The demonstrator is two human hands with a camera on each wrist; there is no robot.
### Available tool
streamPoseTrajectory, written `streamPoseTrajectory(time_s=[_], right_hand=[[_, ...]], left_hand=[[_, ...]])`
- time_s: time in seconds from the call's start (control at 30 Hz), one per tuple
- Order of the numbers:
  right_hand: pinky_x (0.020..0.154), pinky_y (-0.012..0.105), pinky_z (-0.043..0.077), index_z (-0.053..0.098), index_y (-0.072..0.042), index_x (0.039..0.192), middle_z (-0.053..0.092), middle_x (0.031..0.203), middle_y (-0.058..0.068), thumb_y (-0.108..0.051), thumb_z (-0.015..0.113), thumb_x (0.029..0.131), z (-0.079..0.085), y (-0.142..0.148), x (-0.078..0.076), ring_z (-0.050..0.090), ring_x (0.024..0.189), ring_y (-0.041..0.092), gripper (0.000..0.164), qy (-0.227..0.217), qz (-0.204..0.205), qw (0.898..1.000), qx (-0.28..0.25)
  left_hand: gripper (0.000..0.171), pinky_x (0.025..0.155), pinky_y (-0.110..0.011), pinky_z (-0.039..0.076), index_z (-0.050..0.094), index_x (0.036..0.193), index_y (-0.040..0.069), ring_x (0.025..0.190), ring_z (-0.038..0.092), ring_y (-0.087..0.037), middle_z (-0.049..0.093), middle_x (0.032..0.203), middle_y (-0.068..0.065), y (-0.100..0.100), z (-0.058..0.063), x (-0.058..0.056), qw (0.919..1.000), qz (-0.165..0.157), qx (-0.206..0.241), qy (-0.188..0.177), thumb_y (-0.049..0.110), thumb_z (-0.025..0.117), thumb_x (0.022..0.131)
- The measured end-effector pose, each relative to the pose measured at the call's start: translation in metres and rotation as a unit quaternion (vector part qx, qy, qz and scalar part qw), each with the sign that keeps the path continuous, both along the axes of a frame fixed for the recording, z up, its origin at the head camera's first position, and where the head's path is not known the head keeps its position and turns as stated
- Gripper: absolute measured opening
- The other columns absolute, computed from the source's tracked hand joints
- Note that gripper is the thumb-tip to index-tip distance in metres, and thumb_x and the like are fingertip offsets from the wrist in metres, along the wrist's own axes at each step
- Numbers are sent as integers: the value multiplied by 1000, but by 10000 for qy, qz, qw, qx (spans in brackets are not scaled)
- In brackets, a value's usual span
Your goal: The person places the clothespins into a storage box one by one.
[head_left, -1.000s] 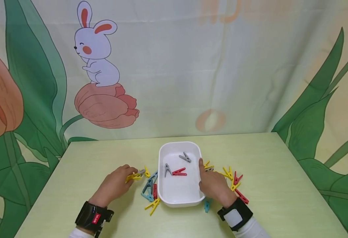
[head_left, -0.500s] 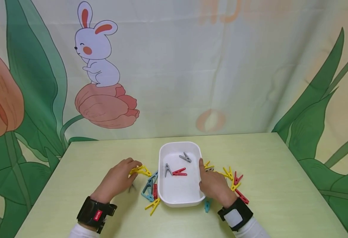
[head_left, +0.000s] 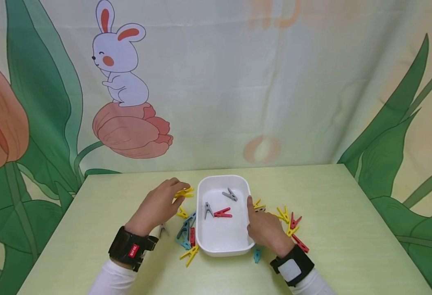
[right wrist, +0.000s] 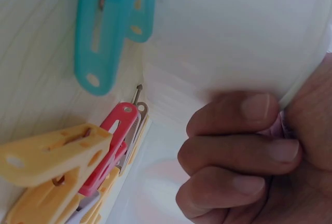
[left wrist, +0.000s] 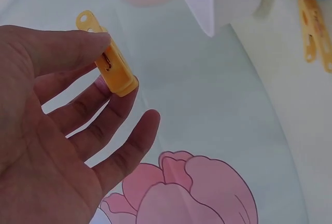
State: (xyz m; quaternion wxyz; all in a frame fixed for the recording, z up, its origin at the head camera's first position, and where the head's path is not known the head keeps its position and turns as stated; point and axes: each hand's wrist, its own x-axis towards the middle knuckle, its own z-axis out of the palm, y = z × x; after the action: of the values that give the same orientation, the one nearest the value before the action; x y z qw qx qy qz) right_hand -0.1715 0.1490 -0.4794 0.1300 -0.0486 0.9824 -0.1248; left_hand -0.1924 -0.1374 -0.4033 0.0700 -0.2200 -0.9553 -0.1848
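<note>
far left on my feed, the left hand (head_left: 160, 205) is up off the tabletop (head_left: 349, 229) with a yellow clip (left wrist: 118, 72) pinched between thumb and fingers. thumb's over the spring part, i'd guess because that's the chunkiest bit to hold and squeezing there shouldn't pop it open. little finger sticks out free. the clip's in the air just left of the tub (head_left: 223, 241), not over it.

lower down, a lone grey clip (head_left: 162, 228) lies beside the left wrist, then a pile of yellow, blue and red clips (head_left: 186, 227) close along the tub's left wall. handy spot imo, keeps the reach short.

tub's in the middle, probably so both sides can get at it. inside: two grey clips (head_left: 230, 195) and one red clip (head_left: 222, 213), lying loose.

right hand (head_left: 268, 232) grips the tub's right side, index straight along the rim, other fingers curled by the outside wall. looks like it's bracing so nothing slides.

a blue clip (head_left: 257, 255) pokes out below it, and more yellow and red clips (head_left: 300, 243) are scattered further right.
</note>
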Motion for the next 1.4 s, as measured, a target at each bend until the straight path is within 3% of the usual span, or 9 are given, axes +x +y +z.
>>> streamPoseTrajectory(time_s=[0.27, 1.0, 1.2, 1.4], right_hand=[[51, 29, 33, 12, -10, 159, 44, 64, 3, -22, 61, 96, -1, 0, 0, 45, 53, 20, 81, -34, -46, 10000, -79], [50, 29, 31, 16, -6, 158, 47, 63, 3, -23, 61, 95, -2, 3, 2, 46, 53, 20, 80, 269, 109, 9995, 78], [50, 29, 32, 16, -8, 158, 47, 63, 3, -23, 61, 95, 1, 2, 0, 47, 53, 20, 79, 194, 85, 9998, 15], [51, 30, 33, 16, -7, 158, 47, 63, 3, -22, 61, 95, 0, 1, 0, 47, 54, 19, 79, 202, 125, 9997, 67]], left_hand=[[34, 81, -37, 57, 66, 124, 12, 97, 62, -21, 65, 112, -5, 17, 8, -8, 9999, -99, 15, -3, 13, 69, 90], [31, 86, -36, 56, 66, 123, 14, 101, 62, -20, 65, 112, -3, 60, 7, -32, 9994, -333, 91, -58, 15, 68, 91], [31, 85, -36, 55, 67, 122, 14, 100, 62, -19, 65, 110, -2, 70, 3, -38, 9993, -359, 84, -87, 14, 69, 90], [33, 87, -37, 55, 67, 122, 15, 101, 62, -19, 64, 111, -2, 76, -5, -38, 9986, -313, 32, -420, 16, 70, 90]])
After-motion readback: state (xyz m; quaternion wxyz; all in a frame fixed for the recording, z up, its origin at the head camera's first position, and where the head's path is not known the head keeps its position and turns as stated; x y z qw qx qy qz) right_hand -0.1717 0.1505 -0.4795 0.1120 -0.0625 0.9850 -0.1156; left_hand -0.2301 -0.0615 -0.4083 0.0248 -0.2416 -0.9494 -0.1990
